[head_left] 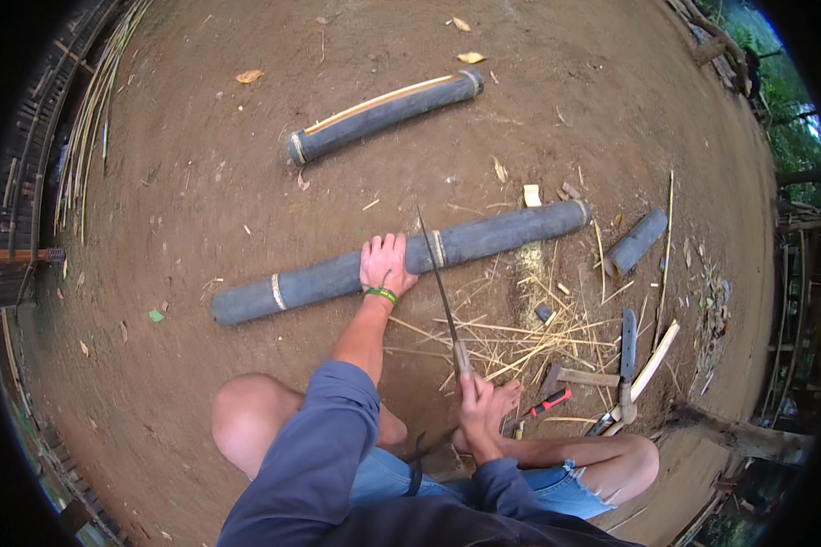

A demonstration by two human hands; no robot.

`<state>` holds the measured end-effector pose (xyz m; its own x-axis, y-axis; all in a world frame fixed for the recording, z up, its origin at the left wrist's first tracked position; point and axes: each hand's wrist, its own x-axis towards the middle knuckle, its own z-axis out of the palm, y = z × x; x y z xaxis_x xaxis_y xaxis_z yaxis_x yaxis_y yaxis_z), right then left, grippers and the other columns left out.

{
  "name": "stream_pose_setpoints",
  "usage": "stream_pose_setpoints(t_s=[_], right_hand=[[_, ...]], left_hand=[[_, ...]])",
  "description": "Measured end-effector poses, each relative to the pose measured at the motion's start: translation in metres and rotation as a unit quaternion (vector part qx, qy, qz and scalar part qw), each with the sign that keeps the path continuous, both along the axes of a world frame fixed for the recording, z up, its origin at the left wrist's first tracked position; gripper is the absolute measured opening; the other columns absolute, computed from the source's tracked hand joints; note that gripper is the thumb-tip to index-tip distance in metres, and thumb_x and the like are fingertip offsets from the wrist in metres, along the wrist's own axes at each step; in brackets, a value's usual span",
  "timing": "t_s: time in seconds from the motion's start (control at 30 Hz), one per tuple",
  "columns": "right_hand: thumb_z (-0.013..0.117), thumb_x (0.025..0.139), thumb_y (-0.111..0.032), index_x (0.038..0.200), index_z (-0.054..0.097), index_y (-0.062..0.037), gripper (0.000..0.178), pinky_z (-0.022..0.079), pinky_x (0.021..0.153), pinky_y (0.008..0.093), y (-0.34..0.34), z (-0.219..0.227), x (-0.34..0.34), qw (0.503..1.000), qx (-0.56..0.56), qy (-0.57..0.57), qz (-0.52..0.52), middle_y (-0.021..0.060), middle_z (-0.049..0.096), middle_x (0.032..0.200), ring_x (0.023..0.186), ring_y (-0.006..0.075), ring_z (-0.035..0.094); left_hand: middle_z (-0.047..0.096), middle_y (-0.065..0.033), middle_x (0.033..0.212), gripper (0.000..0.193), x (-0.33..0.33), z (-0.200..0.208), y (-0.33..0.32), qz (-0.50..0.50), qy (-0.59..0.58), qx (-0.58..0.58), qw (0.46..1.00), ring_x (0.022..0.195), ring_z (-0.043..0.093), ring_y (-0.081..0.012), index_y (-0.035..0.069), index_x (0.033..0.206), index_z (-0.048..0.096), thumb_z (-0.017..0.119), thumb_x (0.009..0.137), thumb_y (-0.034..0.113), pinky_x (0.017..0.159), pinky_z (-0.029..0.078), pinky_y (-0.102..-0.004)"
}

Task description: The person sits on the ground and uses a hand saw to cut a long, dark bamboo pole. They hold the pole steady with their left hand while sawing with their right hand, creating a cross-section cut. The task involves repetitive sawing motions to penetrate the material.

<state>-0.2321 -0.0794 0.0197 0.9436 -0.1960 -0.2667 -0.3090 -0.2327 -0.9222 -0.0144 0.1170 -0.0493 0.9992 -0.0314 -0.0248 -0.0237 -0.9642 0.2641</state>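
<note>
A long dark bamboo pole (511, 230) with pale node rings lies across the dirt in front of me. My left hand (388, 263) presses on its middle, fingers over the top and a green band at the wrist. In my right hand (480, 406) is the wooden handle of a hand saw (441, 290). The saw's narrow blade points away from me and crosses the pole just left of its middle node ring, to the right of my left hand. Whether the teeth have cut into the bamboo is too small to tell.
Beyond lies a shorter bamboo piece (383, 114) with a strip opened along its top. A short bamboo section (636, 242) rests at the right. Split slivers (538, 346), a red-handled tool (550, 402), a hatchet (586, 376) and a large knife (628, 351) lie near my right foot.
</note>
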Motion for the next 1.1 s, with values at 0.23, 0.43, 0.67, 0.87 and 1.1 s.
stream_pose_setpoints(t_s=[0.23, 0.43, 0.67, 0.87, 1.1], right_hand=[[0.057, 0.105, -0.031, 0.071, 0.056, 0.0007, 0.047, 0.034, 0.055, 0.0415, 0.025, -0.01, 0.103, 0.997, -0.067, -0.028, -0.003, 0.0084, 0.048, 0.056, 0.054, 0.0218, 0.044], [0.056, 0.105, -0.023, 0.071, 0.059, -0.0026, 0.04, 0.029, 0.048, 0.0316, -0.004, -0.003, 0.04, 0.999, -0.026, -0.021, 0.003, -0.0016, 0.048, 0.06, 0.054, 0.0095, 0.042], [0.059, 0.105, -0.027, 0.072, 0.059, -0.0008, 0.042, 0.034, 0.053, 0.0337, -0.01, -0.028, 0.041, 0.999, -0.042, 0.013, 0.029, 0.0023, 0.056, 0.06, 0.056, 0.0114, 0.046], [0.058, 0.104, -0.023, 0.068, 0.058, -0.0026, 0.041, 0.029, 0.049, 0.0328, 0.005, -0.04, 0.08, 0.997, -0.034, -0.062, 0.012, -0.0006, 0.05, 0.058, 0.052, 0.0095, 0.042], [0.057, 0.103, -0.027, 0.064, 0.048, -0.0007, 0.048, 0.028, 0.051, 0.0379, 0.029, -0.052, 0.127, 0.999, 0.013, -0.043, -0.029, 0.0012, 0.041, 0.055, 0.054, 0.0124, 0.038]], left_hand=[[0.062, -0.0052, 0.114, 0.087, -0.003, 0.001, -0.006, -0.026, 0.002, -0.017, 1.0, 0.111, 0.058, -0.0273, 0.012, 0.129, 0.062, 0.093, 0.052, 0.037, 0.102, 0.046, -0.041], [0.062, -0.006, 0.115, 0.087, -0.011, -0.004, -0.001, -0.011, 0.01, -0.018, 1.0, 0.113, 0.057, -0.0283, 0.012, 0.13, 0.062, 0.093, 0.053, 0.038, 0.103, 0.046, -0.0422], [0.062, -0.0066, 0.115, 0.086, 0.001, 0.006, -0.005, -0.017, 0.029, -0.026, 0.999, 0.112, 0.058, -0.0286, 0.01, 0.128, 0.063, 0.093, 0.053, 0.037, 0.102, 0.046, -0.0431], [0.063, -0.0069, 0.115, 0.086, -0.003, 0.0, -0.007, -0.016, -0.005, -0.04, 0.999, 0.113, 0.058, -0.0284, 0.01, 0.127, 0.064, 0.094, 0.051, 0.038, 0.103, 0.046, -0.0431], [0.062, -0.0102, 0.122, 0.086, 0.01, 0.007, 0.002, -0.021, 0.053, -0.05, 0.997, 0.12, 0.056, -0.0301, 0.008, 0.126, 0.063, 0.095, 0.053, 0.042, 0.103, 0.048, -0.0447]])
